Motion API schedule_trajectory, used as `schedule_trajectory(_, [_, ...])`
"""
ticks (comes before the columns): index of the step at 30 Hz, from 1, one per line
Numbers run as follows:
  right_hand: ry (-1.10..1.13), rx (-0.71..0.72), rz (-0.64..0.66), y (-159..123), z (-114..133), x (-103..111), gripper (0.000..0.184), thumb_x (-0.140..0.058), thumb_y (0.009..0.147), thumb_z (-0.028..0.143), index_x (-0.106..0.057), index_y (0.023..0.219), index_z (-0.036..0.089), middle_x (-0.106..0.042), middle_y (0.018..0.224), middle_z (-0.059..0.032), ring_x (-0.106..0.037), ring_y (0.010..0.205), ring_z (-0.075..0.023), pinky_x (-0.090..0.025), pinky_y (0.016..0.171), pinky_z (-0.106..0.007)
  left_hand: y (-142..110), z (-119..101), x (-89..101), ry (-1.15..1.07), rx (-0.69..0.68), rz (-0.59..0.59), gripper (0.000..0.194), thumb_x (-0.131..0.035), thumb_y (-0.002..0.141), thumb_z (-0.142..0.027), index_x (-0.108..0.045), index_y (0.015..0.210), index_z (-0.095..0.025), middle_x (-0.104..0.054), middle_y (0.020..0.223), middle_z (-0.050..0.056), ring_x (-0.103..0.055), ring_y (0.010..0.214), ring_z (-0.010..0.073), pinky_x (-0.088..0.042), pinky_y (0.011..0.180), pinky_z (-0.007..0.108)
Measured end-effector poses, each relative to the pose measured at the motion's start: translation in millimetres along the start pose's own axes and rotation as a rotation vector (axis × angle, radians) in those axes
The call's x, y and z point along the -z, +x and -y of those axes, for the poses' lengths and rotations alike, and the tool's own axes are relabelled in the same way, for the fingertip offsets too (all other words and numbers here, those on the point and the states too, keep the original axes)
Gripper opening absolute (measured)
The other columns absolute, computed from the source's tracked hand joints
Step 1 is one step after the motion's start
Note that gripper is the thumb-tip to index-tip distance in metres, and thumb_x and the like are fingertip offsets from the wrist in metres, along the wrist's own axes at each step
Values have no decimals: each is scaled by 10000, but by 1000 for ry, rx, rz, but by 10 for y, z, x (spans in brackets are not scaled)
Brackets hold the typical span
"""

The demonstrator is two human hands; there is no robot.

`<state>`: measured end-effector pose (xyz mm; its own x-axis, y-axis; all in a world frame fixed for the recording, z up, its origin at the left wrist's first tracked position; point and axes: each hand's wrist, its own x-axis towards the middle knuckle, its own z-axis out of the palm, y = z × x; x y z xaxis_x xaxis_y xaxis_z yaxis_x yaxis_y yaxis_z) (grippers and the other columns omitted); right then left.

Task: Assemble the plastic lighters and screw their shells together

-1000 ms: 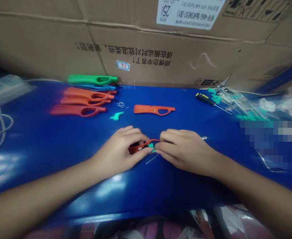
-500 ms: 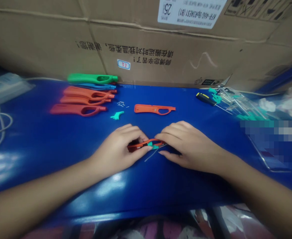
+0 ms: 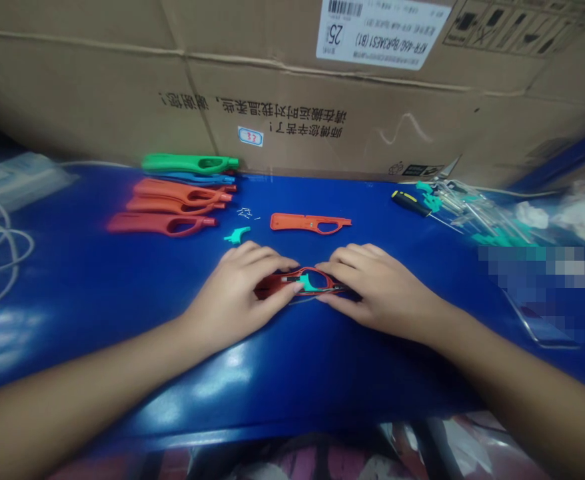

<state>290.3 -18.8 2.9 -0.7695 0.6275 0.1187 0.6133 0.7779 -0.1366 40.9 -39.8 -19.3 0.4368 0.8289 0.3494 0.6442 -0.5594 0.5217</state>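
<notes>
Between my hands is an orange lighter shell half (image 3: 271, 285), its hollow inner side facing me. A teal trigger (image 3: 305, 283) sits in it beside the finger loop, and a dark part with a pale tip lies to its left. My left hand (image 3: 245, 287) grips the shell's wide end, the thumb at the trigger. My right hand (image 3: 365, 283) is closed round the narrow end, hiding its tip. A thin grey wire or tube (image 3: 300, 301) shows just below the shell. Beyond my hands lies another orange shell half (image 3: 297, 222), hollow side up.
Green (image 3: 175, 162), blue, orange and red (image 3: 145, 223) lighter bodies lie at the left. Near them are a loose teal trigger (image 3: 237, 235) and small pins (image 3: 245, 213). A screwdriver (image 3: 412, 202) and metal tubes (image 3: 465, 203) lie right. A cardboard box (image 3: 282, 87) stands behind.
The shell half in my hands has tilted so its inside and finger loop show more. The wire below it shows less. My hands stay at its two ends.
</notes>
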Motion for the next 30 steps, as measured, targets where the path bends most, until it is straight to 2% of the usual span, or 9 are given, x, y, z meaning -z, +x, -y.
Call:
schedule_trajectory(3, [22,-26,8,-5,-30,24,336,-603,967,396,-642,1225,184,-673,1081,-77,-589,979,-230,-401,813,-357,-4,-30,12,4,-10,18,233,-649,924,-321,-687,1129,-218,-721,1066,56,-606,983,238,-465,899,423])
schedule_trajectory(9, [31,-7,-3,-14,-46,69,377,-624,950,331,-590,1298,189,-651,1165,-85,-573,1053,-250,-408,859,-374,-4,-61,48,18,-22,73,339,-639,866,-228,-635,1205,-220,-697,1156,56,-596,1048,258,-449,935,447])
schedule_trajectory(15, [66,89,-28,17,-26,91,148,-533,992,238,-657,1046,179,-654,1062,-79,-565,961,-211,-391,859,-360,-10,-49,34,-14,-29,95,339,-602,880,-185,-626,1217,-219,-699,1158,63,-600,1061,263,-455,945,455])
schedule_trajectory(23, [61,87,-7,17,-29,68,154,-514,1001,221,-657,967,175,-657,965,-63,-558,912,-197,-374,839,-350,24,65,32,-108,-83,63,347,-628,888,-193,-619,1234,-206,-700,1172,65,-621,1059,227,-487,952,403])
schedule_trajectory(30, [37,98,-35,11,-44,84,165,-516,1001,228,-655,929,174,-654,917,-45,-554,869,-184,-370,828,-344,45,73,34,-88,-87,51,315,-636,890,-216,-632,1205,-200,-707,1139,62,-626,1033,226,-493,926,400])
